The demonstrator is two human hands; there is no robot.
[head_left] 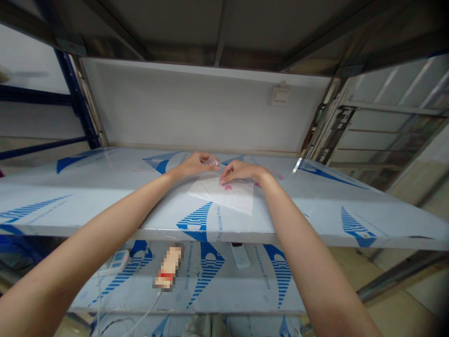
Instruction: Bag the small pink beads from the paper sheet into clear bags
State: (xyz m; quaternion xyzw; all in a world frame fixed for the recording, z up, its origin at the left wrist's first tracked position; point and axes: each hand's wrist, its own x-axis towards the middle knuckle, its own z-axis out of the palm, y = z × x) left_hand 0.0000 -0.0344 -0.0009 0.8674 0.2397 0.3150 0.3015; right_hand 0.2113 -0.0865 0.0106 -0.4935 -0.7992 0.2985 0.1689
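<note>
On the film-covered metal table lies a thin white sheet [236, 199], see-through at its edges. My left hand [194, 164] is closed on a crinkled piece of clear plastic [211, 162], just beyond the sheet's far edge. My right hand [240, 171] reaches over the sheet with thumb and fingers pinched together; what lies between the fingertips is too small to make out. Right below those fingertips a small pink piece [228, 187] rests on the sheet. More small pink pieces [278, 175] lie on the table past my right wrist.
The upper metal shelf [140, 224] carries blue-printed protective film. A lower shelf [217, 299] holds a white device [119, 262], a blurred-out cabled object [170, 267] and a white handheld item [240, 256]. Metal posts [331, 121] flank the table, and a dark panel [182, 28] hangs overhead.
</note>
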